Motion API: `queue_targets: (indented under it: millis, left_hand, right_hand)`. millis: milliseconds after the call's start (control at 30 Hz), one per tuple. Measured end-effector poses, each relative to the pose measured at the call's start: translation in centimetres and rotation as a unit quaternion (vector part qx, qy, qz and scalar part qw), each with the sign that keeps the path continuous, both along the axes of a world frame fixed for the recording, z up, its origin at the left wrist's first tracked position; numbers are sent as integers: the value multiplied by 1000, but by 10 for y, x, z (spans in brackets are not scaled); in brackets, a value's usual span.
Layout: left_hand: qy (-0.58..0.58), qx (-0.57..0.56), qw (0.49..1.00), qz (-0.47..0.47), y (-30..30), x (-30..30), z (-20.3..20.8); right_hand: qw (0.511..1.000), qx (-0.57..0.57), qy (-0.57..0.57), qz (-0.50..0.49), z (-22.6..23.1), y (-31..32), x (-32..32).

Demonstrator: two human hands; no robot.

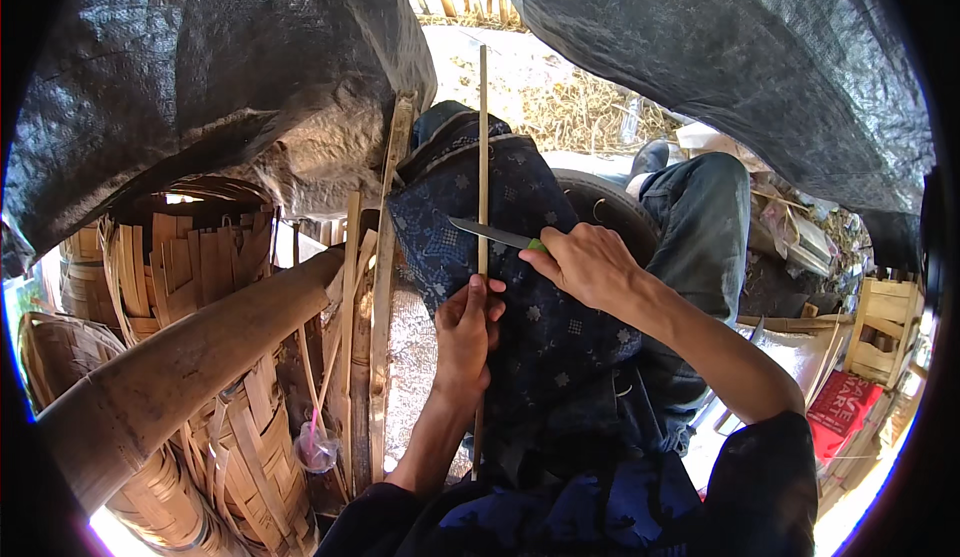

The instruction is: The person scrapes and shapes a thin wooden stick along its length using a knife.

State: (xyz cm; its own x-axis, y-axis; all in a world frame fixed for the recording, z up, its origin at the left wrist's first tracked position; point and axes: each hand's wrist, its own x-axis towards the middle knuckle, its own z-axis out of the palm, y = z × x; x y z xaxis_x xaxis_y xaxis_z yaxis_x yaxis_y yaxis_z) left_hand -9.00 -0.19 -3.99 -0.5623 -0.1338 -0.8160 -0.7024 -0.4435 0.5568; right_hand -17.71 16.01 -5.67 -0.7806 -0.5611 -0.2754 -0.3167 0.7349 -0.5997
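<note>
A long, narrow bamboo strip (483, 157) stands lengthwise in front of me over a dark blue patterned cloth (535, 197) spread on my lap. My left hand (466, 322) is closed around the strip's lower part, thumb uppermost. In my right hand (590, 262) is a knife (497, 234) with a green handle, its end showing beside my fingers. The blade points left and lies across the strip just above my left hand. Most of the knife's handle is hidden in my fist.
A thick bamboo pole (190, 367) slants in from the lower left. Woven bamboo baskets (235, 447) stand beneath it, and upright bamboo slats (383, 287) rise left of my lap. Dark tarpaulin (740, 57) hangs overhead. At the right lies a red bag (842, 412) near a wooden crate (885, 332).
</note>
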Motion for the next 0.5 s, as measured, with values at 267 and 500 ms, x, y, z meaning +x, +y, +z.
queue_targets:
  millis: [267, 500]
  left_hand:
    - [-1, -18, 1000, -9, 2, 2, -2]
    - [20, -31, 999, -11, 4, 4, 1]
  right_hand:
    - [1000, -1, 16, -3, -6, -7, 3]
    - [999, 7, 33, -40, -17, -12, 5]
